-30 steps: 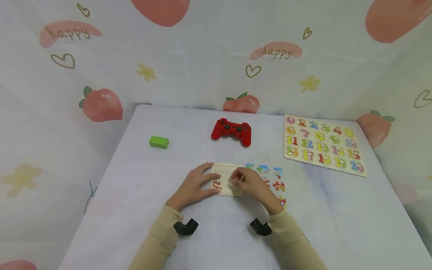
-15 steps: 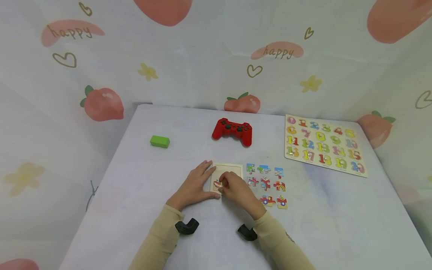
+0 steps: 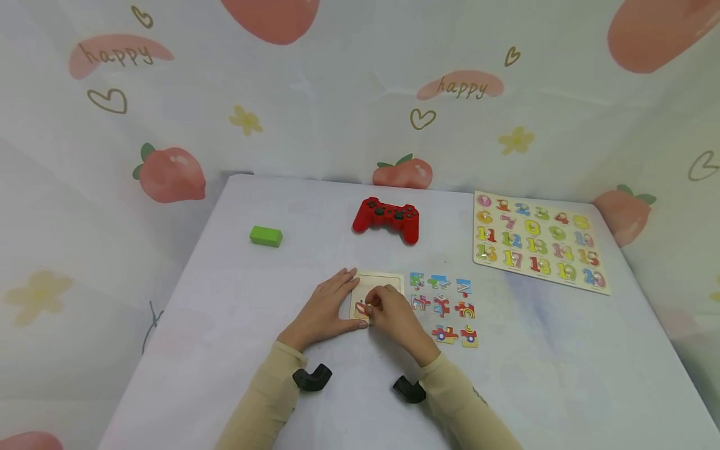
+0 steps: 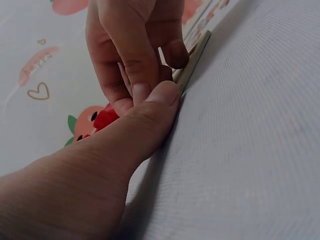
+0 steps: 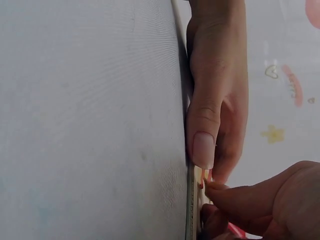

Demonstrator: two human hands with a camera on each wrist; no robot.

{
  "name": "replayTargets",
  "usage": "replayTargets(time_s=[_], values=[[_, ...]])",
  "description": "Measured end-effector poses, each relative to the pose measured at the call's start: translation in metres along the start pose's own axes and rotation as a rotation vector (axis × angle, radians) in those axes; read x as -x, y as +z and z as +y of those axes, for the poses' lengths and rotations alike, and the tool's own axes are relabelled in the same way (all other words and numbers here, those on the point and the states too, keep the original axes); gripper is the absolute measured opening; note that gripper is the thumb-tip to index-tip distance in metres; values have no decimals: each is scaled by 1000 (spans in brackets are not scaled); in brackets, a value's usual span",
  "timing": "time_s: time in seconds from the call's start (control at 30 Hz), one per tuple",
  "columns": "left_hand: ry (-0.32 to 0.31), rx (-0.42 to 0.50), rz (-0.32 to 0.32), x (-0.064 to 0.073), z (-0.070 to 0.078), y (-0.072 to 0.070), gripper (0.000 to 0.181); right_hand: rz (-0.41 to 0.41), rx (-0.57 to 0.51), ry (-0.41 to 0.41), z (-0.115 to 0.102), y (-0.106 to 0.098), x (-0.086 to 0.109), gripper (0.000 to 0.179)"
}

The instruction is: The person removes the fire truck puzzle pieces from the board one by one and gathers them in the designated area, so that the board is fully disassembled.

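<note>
A small wooden puzzle tray (image 3: 368, 282) lies on the white table in the head view. At its lower left corner shows a red-and-white puzzle piece (image 3: 360, 308). My left hand (image 3: 322, 312) lies along the tray's left side, fingers extended near the upper corner. The left thumb (image 4: 162, 95) presses at the tray's near edge, seen close up in the left wrist view. My right hand (image 3: 392, 314) reaches over the tray, thumb and fingertips pinching a puzzle piece beside the one in the corner. That pinched piece is mostly hidden by the fingers.
Several loose puzzle pieces (image 3: 442, 306) lie in rows right of the tray. Behind it is a red game controller (image 3: 386, 219). A green block (image 3: 266, 236) sits at the back left, a number board (image 3: 540, 242) at the back right. A patterned cloth (image 3: 315, 94) hangs behind the table.
My right hand has moved left and slightly nearer across the tray, from its right side to the lower left corner, uncovering more loose pieces. The left hand has stayed almost in place.
</note>
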State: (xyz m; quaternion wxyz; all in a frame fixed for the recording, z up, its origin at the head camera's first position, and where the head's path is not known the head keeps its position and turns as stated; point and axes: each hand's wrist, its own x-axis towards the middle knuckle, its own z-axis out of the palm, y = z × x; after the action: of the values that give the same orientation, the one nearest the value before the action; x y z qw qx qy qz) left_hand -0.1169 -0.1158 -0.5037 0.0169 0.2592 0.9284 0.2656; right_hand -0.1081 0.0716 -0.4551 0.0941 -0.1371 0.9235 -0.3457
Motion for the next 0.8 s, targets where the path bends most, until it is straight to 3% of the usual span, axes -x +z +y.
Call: replayTargets(time_s=[0.2, 0.4, 0.6, 0.8], values=[[5, -10, 2, 0, 1, 0, 90, 15, -50, -8, 1, -3, -1, 5], [6, -28, 8, 0, 0, 1, 92, 23, -113, 56, 5, -12, 1, 6], [-1, -53, 1, -1, 2, 1, 91, 5, -95, 142, 19, -39, 7, 5], [-8, -63, -10, 0, 3, 1, 90, -80, -10, 187, 38, -72, 21, 4]])
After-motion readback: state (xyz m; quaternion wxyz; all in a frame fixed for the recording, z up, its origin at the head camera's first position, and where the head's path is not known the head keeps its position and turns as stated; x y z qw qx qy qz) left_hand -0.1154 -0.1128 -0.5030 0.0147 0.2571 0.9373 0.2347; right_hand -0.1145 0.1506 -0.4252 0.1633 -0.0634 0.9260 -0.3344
